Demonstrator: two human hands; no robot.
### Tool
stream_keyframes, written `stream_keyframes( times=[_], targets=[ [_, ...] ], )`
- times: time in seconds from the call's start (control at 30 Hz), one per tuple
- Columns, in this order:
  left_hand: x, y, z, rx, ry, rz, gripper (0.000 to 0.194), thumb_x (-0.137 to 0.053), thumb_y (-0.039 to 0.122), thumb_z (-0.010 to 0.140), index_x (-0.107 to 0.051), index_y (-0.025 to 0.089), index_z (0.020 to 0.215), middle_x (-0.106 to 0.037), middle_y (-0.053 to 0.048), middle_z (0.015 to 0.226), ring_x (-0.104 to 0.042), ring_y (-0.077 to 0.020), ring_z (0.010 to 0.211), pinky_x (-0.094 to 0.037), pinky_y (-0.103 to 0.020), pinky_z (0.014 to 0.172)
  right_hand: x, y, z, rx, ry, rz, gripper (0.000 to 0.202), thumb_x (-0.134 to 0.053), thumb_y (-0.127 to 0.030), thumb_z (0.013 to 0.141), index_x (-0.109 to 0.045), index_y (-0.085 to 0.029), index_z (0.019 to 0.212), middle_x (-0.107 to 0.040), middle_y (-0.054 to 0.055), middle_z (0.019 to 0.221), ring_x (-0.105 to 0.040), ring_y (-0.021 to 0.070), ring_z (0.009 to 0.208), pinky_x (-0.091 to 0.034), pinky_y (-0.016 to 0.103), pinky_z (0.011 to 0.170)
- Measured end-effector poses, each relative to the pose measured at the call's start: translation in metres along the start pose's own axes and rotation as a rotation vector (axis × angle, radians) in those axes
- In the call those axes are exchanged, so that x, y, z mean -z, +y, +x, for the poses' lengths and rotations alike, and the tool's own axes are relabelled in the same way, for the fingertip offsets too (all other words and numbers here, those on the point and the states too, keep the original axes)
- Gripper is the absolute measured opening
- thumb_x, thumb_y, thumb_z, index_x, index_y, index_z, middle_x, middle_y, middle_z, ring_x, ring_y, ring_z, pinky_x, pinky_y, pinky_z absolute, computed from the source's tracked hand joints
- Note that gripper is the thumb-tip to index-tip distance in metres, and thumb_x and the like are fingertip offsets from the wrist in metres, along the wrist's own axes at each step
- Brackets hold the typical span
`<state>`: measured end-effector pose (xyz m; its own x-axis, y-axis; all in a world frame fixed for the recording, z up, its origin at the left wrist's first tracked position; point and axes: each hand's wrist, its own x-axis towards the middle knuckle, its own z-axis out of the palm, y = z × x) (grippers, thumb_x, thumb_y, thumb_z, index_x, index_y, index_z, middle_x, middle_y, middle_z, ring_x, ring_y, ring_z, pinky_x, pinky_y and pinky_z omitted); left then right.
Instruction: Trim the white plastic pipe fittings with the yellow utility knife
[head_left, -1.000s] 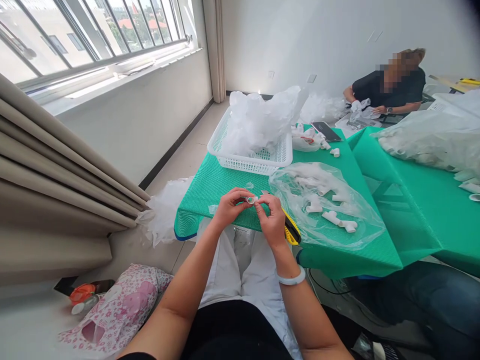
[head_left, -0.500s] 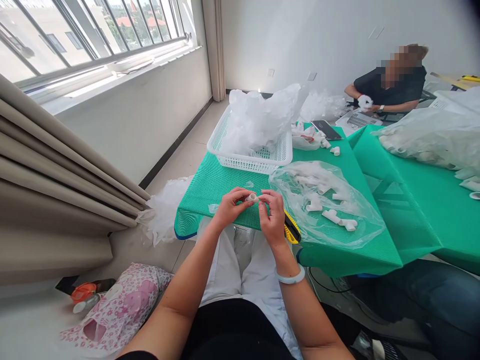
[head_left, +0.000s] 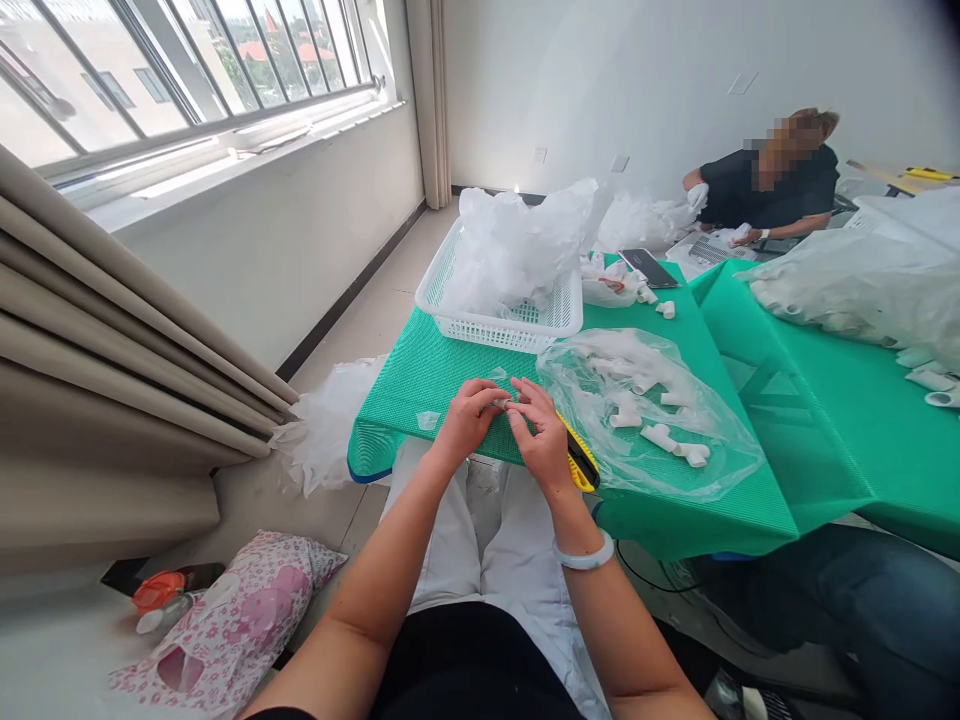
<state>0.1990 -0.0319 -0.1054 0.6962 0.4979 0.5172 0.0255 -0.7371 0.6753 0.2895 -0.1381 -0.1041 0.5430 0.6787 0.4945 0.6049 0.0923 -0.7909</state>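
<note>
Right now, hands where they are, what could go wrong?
1. The small white piece in the left hand could slip; it's pinched by the fingertips close to the front edge of the green table cover.
2. The yellow-and-black tool beside the right hand might get knocked off that edge.
3. The thin clear bag spreads close by; a snag could drag the loose white fittings.
</note>
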Motion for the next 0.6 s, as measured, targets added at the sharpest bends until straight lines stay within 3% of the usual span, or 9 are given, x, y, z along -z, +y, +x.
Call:
stream_keyframes(
  times=[0.13, 0.3, 0.6],
  targets=[
    [0.006, 0.007, 0.003, 0.090, -0.026, -0.137, 0.012, -0.057, 0.017, 0.081, -0.066, 0.020, 0.089, -0.065, -0.004, 0.089, -0.061, -0.0144, 0.084, -0.051, -0.028, 0.077, 0.002, -0.002, -0.002, -0.093, 0.149, 0.079, 0.010, -0.052, -0.029, 0.084, -0.060, -0.022, 0.083, -0.064, 0.007, 0.095, -0.056, 0.0219, 0.107, -0.045, 0.044, 0.093],
    [0.011, 0.011, 0.004, 0.139, -0.042, -0.287, 0.013, -0.061, 0.024, 0.079, -0.066, 0.018, 0.090, -0.065, -0.004, 0.086, -0.061, -0.0137, 0.079, -0.051, -0.025, 0.069, -0.001, -0.005, -0.002, -0.080, 0.125, 0.042, 0.010, -0.052, -0.030, 0.085, -0.058, -0.023, 0.083, -0.063, 0.005, 0.089, -0.057, 0.0216, 0.105, -0.045, 0.042, 0.092],
    [0.012, 0.011, 0.003, 0.157, -0.039, -0.333, 0.017, -0.063, 0.031, 0.078, -0.066, 0.018, 0.089, -0.065, -0.005, 0.084, -0.061, -0.0137, 0.077, -0.051, -0.026, 0.070, -0.001, -0.006, -0.002, -0.118, 0.119, 0.043, 0.014, -0.050, -0.034, 0.087, -0.056, -0.021, 0.089, -0.062, 0.005, 0.088, -0.058, 0.0212, 0.103, -0.049, 0.038, 0.085]
  ],
)
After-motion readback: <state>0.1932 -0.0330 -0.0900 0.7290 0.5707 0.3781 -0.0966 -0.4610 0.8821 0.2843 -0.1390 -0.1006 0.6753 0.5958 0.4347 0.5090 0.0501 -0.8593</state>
